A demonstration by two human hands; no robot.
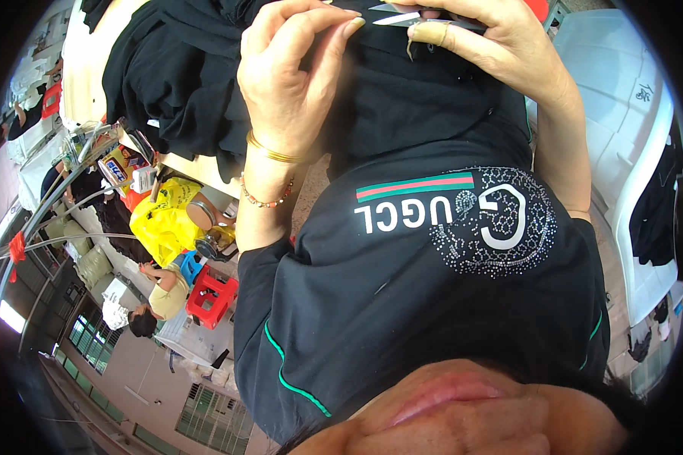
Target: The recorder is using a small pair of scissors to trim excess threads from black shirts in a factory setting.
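**Snips in the right hand, points toward a left-hand pinch, over black cloth**

The right hand [501, 49] grips a pair of small metal thread snips [397, 19], its fingers hiding most of the handles. The blades stand slightly parted and jut past the thumb, probably held so that the points stay free and in sight. A tan wrap or guard [430, 32] covers that thumb, perhaps to protect it from rubbing.

Just left of the snips, the left hand [292, 72] has thumb and fingertips drawn together in a pinch; whether a thread lies between them I cannot tell. It seems placed so that blades and fingertips meet closely.

Below the snips lies black cloth [182, 87], bunching into a heap well to their left on a pale table [83, 68], which likely takes its weight off the hands.

Farther out, right of the snips, stands a smooth white curved panel [611, 114]. Well to their lower left are a yellow plastic bag [159, 224], a red plastic stool [214, 297] and, beyond, a seated co-worker [167, 299] in a pale yellow top.
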